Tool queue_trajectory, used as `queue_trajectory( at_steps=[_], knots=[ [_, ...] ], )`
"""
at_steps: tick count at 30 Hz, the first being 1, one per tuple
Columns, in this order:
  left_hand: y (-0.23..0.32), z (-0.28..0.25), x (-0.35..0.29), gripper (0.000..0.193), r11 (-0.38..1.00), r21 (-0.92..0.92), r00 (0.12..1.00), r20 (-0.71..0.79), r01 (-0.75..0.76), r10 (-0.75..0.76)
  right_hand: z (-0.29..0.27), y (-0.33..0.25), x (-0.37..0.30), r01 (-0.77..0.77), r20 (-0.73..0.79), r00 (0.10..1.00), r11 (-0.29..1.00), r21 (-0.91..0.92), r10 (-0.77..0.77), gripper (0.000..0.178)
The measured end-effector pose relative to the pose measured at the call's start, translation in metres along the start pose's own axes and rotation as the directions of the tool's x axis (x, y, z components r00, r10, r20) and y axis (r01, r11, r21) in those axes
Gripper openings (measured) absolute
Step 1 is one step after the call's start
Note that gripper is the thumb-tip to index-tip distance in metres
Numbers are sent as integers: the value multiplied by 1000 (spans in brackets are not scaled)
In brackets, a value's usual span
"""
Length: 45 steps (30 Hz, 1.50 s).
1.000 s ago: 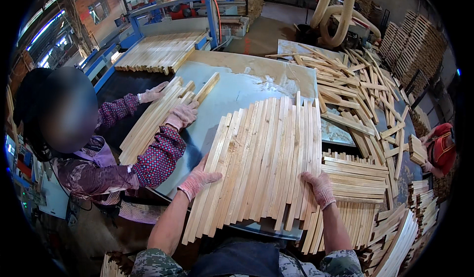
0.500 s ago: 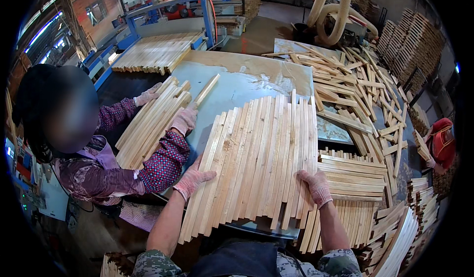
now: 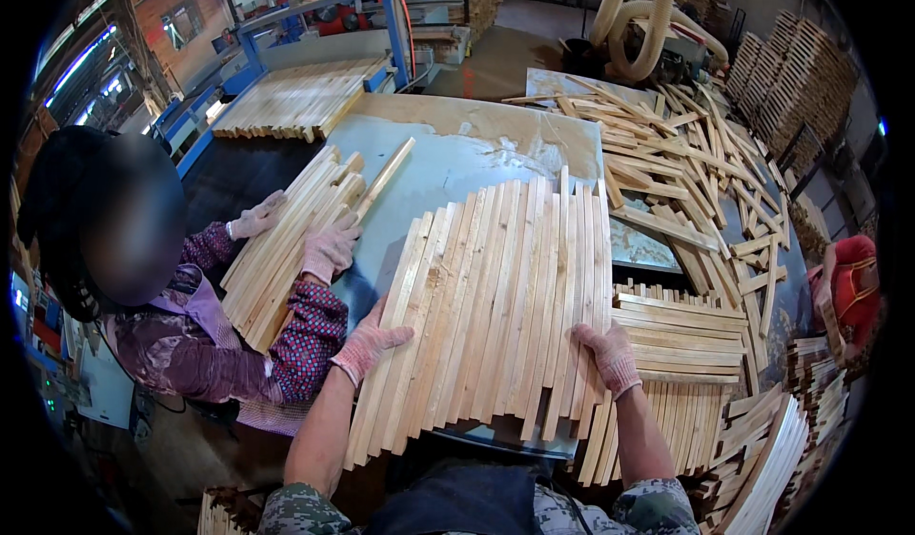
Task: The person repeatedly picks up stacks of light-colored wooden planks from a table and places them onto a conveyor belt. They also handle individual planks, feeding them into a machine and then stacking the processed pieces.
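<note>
A wide row of pale wooden strips (image 3: pixel 486 306) lies side by side in front of me, with uneven ends. My left hand (image 3: pixel 372 343), in a pinkish work glove, presses on the row's left edge, thumb on top. At the right edge, near the near end, my right hand (image 3: pixel 610 354), gloved alike, grips the outer strips with its thumb over them. The fingers of both hands are partly hidden at the sides of the row. The pale table (image 3: pixel 400 187) shows beyond the row.
At left a co-worker's gloved hands (image 3: pixel 329 247) hold another strip bundle (image 3: pixel 286 249). One loose strip (image 3: pixel 386 179) lies beside it. A blue-framed machine (image 3: pixel 396 35) carries more strips behind. Scattered strips (image 3: pixel 686 154) and stacked strips (image 3: pixel 681 340) lie at right, near a person in red (image 3: pixel 855 282).
The co-worker's right hand has moved left from the loose strip onto the bundle. The person in red has shifted slightly. My hands and the row have barely moved.
</note>
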<state>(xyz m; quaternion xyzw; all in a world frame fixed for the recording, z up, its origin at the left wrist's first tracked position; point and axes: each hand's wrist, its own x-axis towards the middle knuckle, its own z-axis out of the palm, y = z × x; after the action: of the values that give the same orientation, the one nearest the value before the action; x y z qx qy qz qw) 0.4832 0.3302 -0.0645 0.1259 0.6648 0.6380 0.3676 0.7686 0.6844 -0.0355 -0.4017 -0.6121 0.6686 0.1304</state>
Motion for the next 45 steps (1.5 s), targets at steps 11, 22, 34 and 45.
queue_trajectory(
  at_steps=[11,22,34,45],
  knots=[
    [6,5,-5,104,997,54,998,9,-56,55,-3,12,8,-4,-23,1000,1000,-26,3,54],
    [-4,-5,3,106,1000,10,1000,18,1,-1,-2,8,6,-15,-9,1000,1000,27,16,54],
    [0,-2,2,113,997,-69,999,22,36,-34,0,1,1,-10,6,1000,999,44,10,55],
    [9,4,-2,108,996,-74,998,3,56,-56,-1,1,3,-11,-10,1000,1000,-4,11,49]
  ],
)
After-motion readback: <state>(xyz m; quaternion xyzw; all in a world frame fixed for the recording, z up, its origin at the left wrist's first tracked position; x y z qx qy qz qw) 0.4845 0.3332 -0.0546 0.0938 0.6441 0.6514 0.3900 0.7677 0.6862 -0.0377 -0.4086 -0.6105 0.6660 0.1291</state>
